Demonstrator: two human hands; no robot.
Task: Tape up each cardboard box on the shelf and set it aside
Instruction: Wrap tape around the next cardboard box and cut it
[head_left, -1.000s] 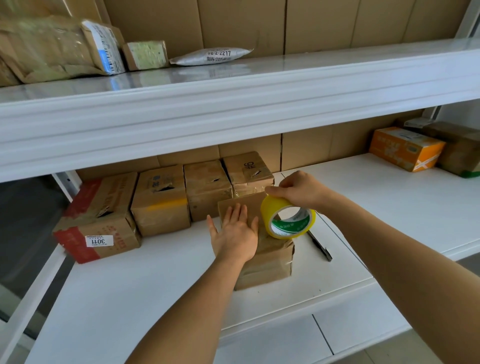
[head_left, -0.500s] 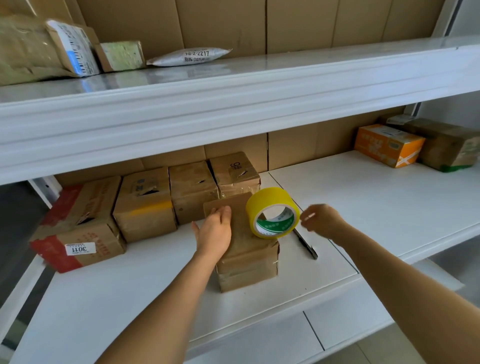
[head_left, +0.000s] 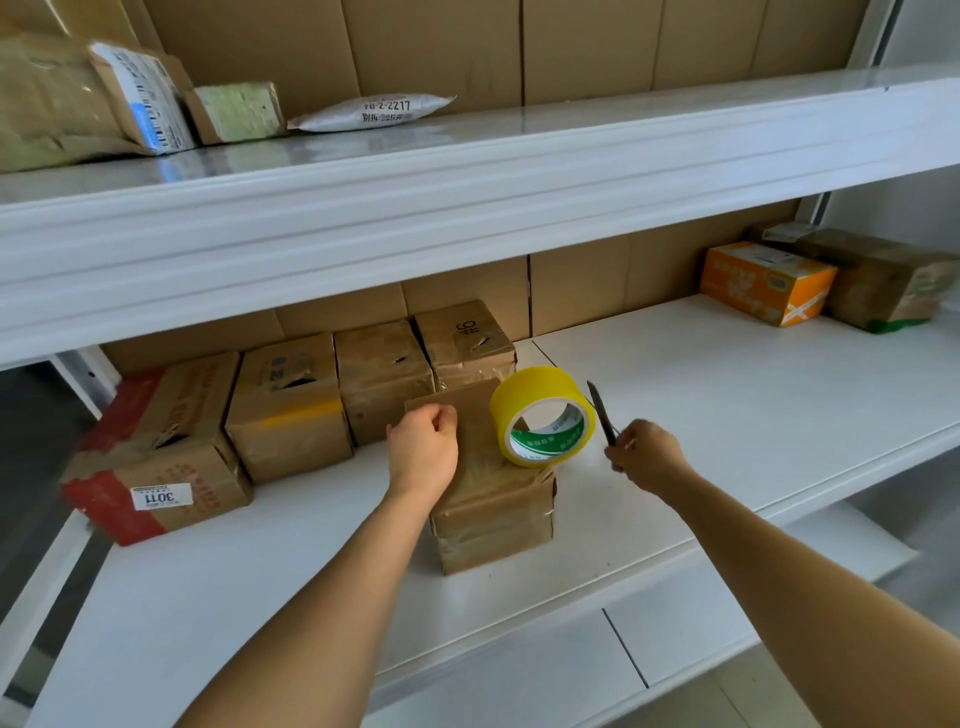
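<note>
A small cardboard box (head_left: 493, 514) stands near the front of the white shelf (head_left: 727, 415). A yellow tape roll (head_left: 540, 410) rests upright on its top at the right side. My left hand (head_left: 423, 452) lies on the box top left of the roll, its fingers curled as a fist; whether it pinches the tape end is not visible. My right hand (head_left: 647, 454) grips a dark knife (head_left: 601, 413) just right of the roll, blade pointing up and away.
Several taped cardboard boxes (head_left: 291, 410) line the shelf's back left, ending in a red-and-brown one (head_left: 156, 457). An orange box (head_left: 766, 283) and a brown box (head_left: 883, 283) sit at the far right. The upper shelf (head_left: 467, 176) overhangs, carrying parcels (head_left: 83, 98).
My right hand let go of the roll, reached down to the shelf and picked up the knife. My left hand went from flat on the box to curled.
</note>
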